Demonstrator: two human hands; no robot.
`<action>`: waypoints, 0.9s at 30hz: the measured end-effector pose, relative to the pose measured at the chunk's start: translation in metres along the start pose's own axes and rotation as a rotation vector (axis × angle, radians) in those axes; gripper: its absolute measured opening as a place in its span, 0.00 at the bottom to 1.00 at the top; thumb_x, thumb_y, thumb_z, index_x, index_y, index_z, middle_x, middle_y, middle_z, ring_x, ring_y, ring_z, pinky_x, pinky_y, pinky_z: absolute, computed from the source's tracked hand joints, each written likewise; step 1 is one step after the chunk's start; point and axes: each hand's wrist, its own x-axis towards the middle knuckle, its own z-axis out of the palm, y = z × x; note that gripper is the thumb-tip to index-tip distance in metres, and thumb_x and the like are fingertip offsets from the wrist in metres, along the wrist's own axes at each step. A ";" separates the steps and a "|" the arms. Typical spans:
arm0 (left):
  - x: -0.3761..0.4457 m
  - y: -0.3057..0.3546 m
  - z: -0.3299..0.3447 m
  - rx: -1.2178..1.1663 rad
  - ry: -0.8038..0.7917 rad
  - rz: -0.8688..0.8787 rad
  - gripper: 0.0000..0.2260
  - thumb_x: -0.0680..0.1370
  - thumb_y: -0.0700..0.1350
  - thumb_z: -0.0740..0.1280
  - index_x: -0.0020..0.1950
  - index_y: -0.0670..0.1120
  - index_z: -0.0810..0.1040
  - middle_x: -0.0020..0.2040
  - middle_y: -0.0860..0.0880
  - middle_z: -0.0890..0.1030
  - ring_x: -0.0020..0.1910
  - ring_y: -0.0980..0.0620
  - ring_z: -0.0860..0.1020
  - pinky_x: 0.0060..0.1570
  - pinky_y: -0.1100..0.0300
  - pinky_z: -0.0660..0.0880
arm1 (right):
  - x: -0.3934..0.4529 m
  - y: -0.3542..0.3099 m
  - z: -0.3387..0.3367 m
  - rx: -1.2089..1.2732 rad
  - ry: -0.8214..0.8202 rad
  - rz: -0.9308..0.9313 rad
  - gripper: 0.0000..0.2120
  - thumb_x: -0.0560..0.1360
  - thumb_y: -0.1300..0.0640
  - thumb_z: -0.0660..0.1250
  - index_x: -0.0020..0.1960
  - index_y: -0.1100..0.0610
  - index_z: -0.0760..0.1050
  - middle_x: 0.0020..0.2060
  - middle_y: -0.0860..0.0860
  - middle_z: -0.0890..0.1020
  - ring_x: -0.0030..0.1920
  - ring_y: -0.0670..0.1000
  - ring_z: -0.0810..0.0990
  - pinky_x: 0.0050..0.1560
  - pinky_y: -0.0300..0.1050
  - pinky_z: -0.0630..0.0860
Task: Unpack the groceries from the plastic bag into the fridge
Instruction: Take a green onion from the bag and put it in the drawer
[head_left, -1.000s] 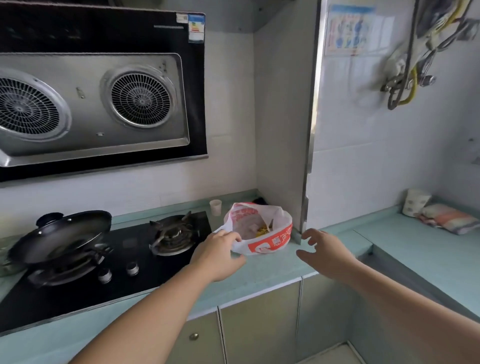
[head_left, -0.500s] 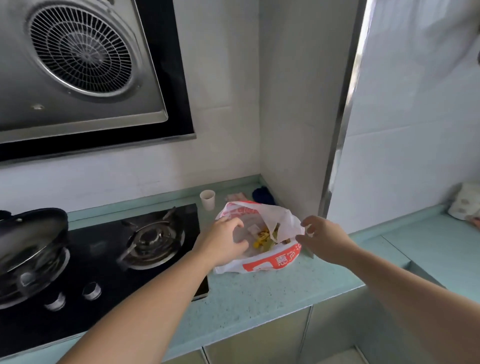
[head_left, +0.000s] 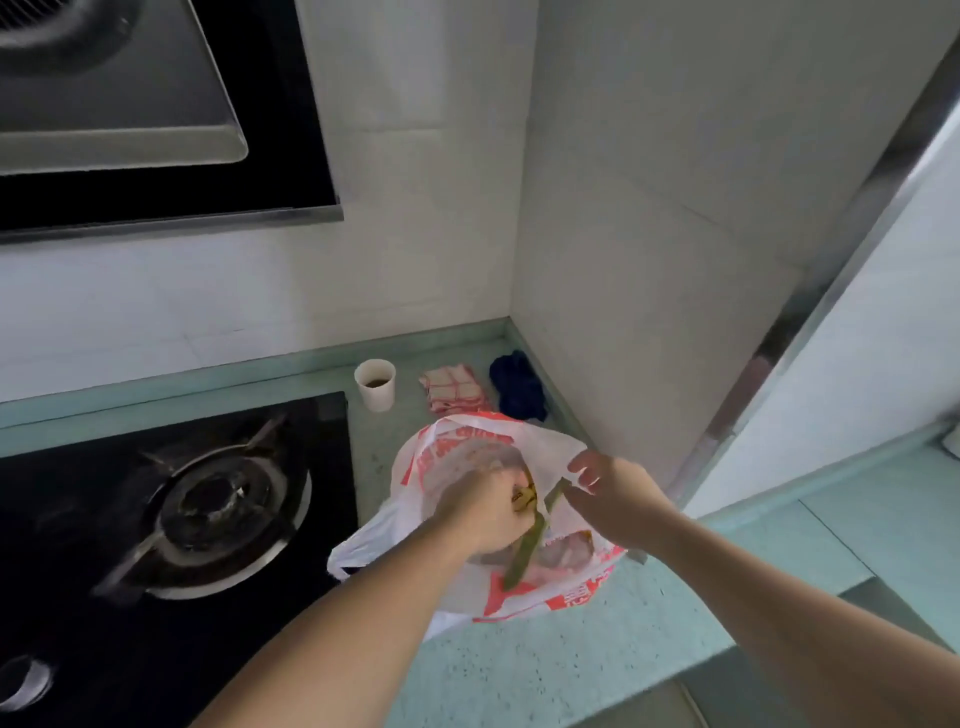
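Observation:
A white plastic bag (head_left: 457, 587) with red print sits on the teal counter (head_left: 545, 670), to the right of the stove. My left hand (head_left: 488, 514) is inside the bag's mouth, its fingers curled round something yellow-green; a long green stem (head_left: 527, 553) runs down from it. My right hand (head_left: 610, 493) pinches the bag's right rim and holds the mouth open. The other contents show only dimly through the plastic. No fridge is in view.
A black gas stove (head_left: 208, 509) with a burner lies to the left, under a range hood (head_left: 130, 104). Behind the bag stand a paper cup (head_left: 375, 384), a red-checked cloth (head_left: 454, 389) and a dark blue cloth (head_left: 517, 387). Tiled walls meet in a corner on the right.
The view has moved closer and tilted down onto the bag. My left hand has gone from the bag's left rim into the bag and closed on an item; my right hand has taken the right rim.

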 end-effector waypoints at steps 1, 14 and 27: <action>0.009 0.000 0.011 0.016 -0.033 -0.027 0.08 0.76 0.52 0.66 0.53 0.53 0.78 0.45 0.54 0.80 0.44 0.52 0.79 0.45 0.60 0.78 | 0.009 -0.001 0.007 -0.024 -0.013 -0.019 0.15 0.78 0.54 0.59 0.63 0.52 0.73 0.55 0.50 0.79 0.46 0.50 0.79 0.43 0.40 0.79; 0.048 -0.007 0.064 0.084 -0.121 -0.262 0.17 0.80 0.48 0.61 0.69 0.47 0.70 0.65 0.46 0.74 0.59 0.46 0.74 0.53 0.56 0.70 | 0.050 0.007 0.047 -0.270 -0.224 -0.391 0.12 0.74 0.55 0.59 0.55 0.49 0.76 0.45 0.50 0.81 0.47 0.55 0.77 0.43 0.47 0.75; 0.067 -0.041 0.067 -0.123 0.010 -0.171 0.09 0.81 0.42 0.58 0.44 0.42 0.72 0.34 0.45 0.77 0.32 0.49 0.78 0.31 0.62 0.74 | 0.056 0.012 0.053 -0.521 -0.197 -0.431 0.09 0.76 0.55 0.59 0.53 0.54 0.76 0.42 0.49 0.77 0.43 0.52 0.77 0.37 0.43 0.71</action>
